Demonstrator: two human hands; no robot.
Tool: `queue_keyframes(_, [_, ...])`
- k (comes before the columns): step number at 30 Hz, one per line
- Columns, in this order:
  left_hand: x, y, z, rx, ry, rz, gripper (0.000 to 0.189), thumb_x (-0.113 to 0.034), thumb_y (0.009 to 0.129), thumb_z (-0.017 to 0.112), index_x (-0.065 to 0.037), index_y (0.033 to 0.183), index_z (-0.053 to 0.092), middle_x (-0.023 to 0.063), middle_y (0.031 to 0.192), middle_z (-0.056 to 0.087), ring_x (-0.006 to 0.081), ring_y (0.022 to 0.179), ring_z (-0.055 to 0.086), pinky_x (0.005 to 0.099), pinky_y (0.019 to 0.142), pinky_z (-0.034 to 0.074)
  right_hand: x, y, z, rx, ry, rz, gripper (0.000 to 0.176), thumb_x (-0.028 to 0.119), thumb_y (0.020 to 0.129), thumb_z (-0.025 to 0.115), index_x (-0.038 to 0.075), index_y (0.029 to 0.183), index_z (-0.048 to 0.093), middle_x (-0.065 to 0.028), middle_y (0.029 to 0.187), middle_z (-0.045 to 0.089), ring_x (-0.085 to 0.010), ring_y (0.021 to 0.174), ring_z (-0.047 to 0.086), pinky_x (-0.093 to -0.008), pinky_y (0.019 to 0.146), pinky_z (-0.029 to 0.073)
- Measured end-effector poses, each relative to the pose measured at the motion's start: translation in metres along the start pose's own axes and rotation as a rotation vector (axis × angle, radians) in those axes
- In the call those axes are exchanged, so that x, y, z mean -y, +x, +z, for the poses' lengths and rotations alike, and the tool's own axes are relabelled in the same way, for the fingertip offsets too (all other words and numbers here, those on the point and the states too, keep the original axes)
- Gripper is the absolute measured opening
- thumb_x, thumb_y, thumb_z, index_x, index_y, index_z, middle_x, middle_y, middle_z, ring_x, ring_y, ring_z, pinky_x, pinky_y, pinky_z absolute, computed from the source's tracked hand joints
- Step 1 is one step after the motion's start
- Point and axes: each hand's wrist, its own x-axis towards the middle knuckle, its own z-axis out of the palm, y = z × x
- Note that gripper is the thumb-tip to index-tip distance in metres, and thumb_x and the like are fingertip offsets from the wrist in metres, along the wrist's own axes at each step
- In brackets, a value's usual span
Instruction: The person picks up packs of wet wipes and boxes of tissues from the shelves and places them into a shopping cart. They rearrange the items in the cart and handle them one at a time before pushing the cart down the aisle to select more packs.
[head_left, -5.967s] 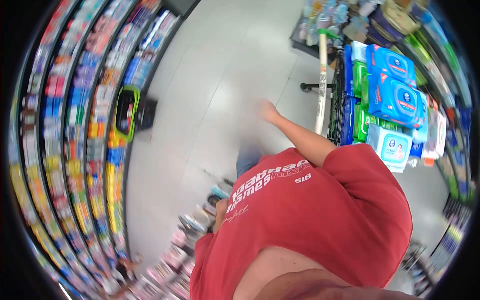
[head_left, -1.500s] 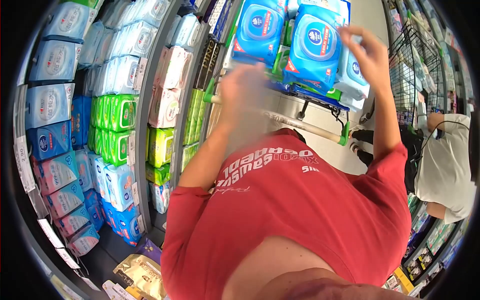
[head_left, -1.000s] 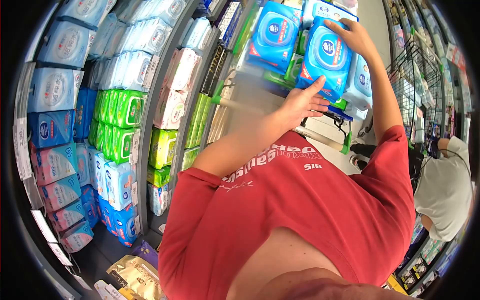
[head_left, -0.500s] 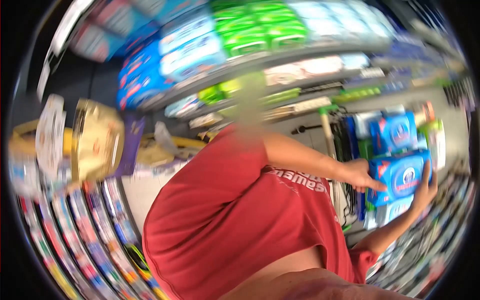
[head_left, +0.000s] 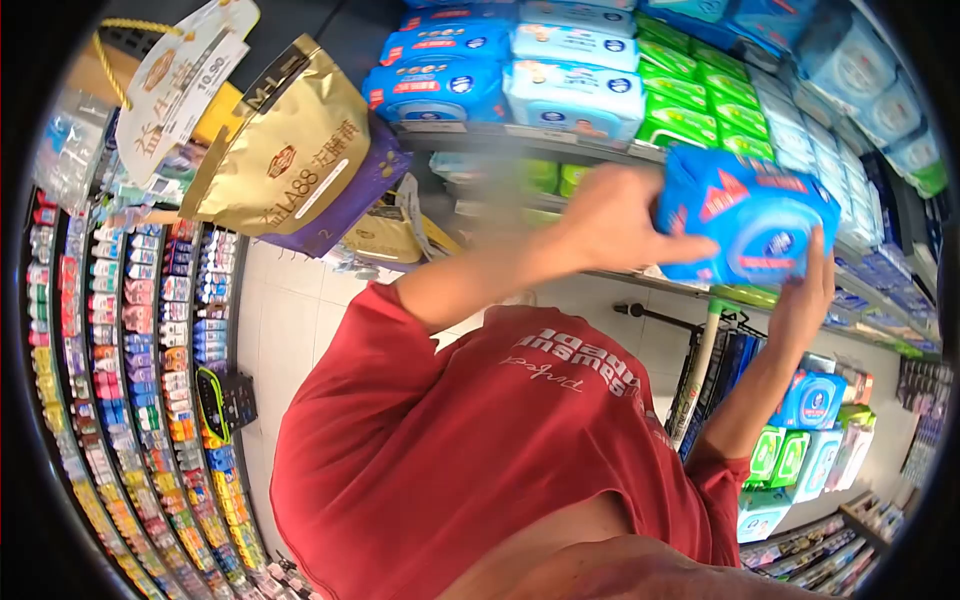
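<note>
A blue pack of wipes (head_left: 740,220) is held up in front of the shelf, tilted slightly. My left hand (head_left: 625,225) grips its left end, with the thumb lying across the front face. My right hand (head_left: 806,285) holds the lower right corner, fingers against the front. Behind and above the pack, stacked green packs (head_left: 690,95), white packs (head_left: 575,95) and similar blue packs (head_left: 435,88) line the shelf.
At lower right stand several stacked packs (head_left: 800,435) beside a pole (head_left: 697,375). A gold and purple bag (head_left: 290,150) hangs at upper left, near a paper price card (head_left: 180,90). Racks of small colourful goods (head_left: 145,370) fill the left side.
Both hands have brought the blue pack of wipes up and left, away from the stacked packs at lower right to before the shelf. The camera view has turned too.
</note>
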Motion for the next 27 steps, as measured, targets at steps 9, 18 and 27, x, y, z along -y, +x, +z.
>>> queue_keyframes(9, [0.044, 0.008, -0.138, -0.587, 0.087, -0.18, 0.044, -0.036, 0.076, 0.064, 0.004, 0.095, 0.06, 0.0204, 0.089, 0.066, 0.033, 0.082, 0.063, 0.0409, 0.077, 0.048, 0.034, -0.006, 0.191, 0.608, 0.317, -0.17, 0.052, 0.027, 0.083, 0.074, -0.004, 0.117, 0.05, -0.0132, 0.107, 0.062, -0.0187, 0.094, 0.062, -0.0305, 0.077, 0.05])
queue_keyframes(18, [0.098, 0.055, -0.189, -0.949, 0.159, -0.417, 0.055, -0.03, 0.081, 0.047, 0.012, 0.117, 0.05, 0.0317, 0.115, 0.057, 0.0437, 0.113, 0.053, 0.0465, 0.097, 0.04, 0.028, 0.01, 0.306, 0.787, 0.087, -0.246, 0.054, 0.027, 0.083, 0.072, -0.005, 0.116, 0.043, -0.0176, 0.1, 0.062, -0.0231, 0.088, 0.063, -0.0336, 0.067, 0.052])
queue_keyframes(27, [0.133, 0.118, -0.225, -1.239, 0.078, -0.489, 0.049, -0.015, 0.08, 0.051, 0.008, 0.123, 0.048, 0.0278, 0.124, 0.053, 0.0437, 0.12, 0.047, 0.0509, 0.1, 0.04, 0.015, 0.034, 0.387, 0.7, -0.007, -0.414, 0.06, 0.017, 0.079, 0.071, -0.005, 0.125, 0.039, -0.0183, 0.1, 0.059, -0.0297, 0.094, 0.06, -0.0388, 0.08, 0.048])
